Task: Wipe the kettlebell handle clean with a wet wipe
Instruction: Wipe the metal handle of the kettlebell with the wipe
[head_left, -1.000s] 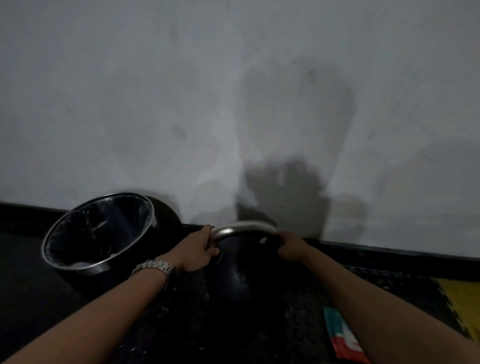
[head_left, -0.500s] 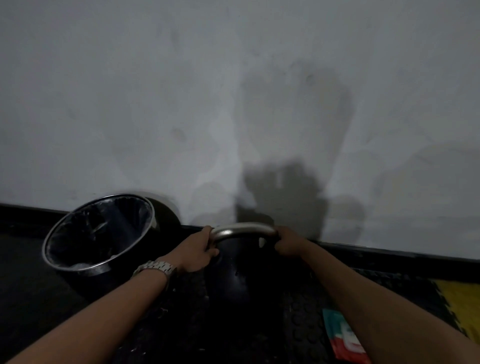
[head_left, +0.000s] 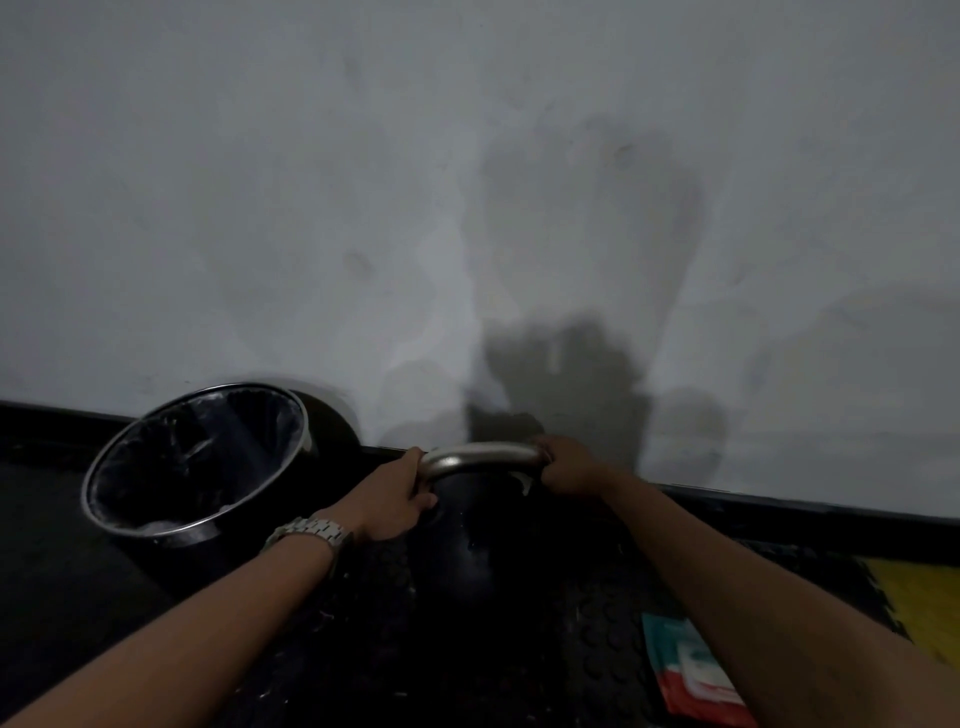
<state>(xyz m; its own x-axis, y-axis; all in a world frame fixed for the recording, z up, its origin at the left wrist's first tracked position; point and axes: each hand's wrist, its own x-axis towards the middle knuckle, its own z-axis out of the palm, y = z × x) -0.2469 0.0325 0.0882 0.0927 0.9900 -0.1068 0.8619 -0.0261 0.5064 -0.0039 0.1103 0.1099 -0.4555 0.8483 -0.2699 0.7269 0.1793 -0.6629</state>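
Against the grey wall (head_left: 311, 208) — left hand (head_left: 389, 501) and right hand (head_left: 569, 465) grip the handle (head_left: 480, 457).

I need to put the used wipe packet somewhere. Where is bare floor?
Free: dark mat between the forearms, below the kettlebell. Crowded: bin at left, wipe packet under the right forearm, both hands on the handle.

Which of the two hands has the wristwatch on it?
The left hand, gripping the left end of the kettlebell handle beside the bin, has a metal watch on its wrist. The right hand, at the handle's other end, has a bare wrist.
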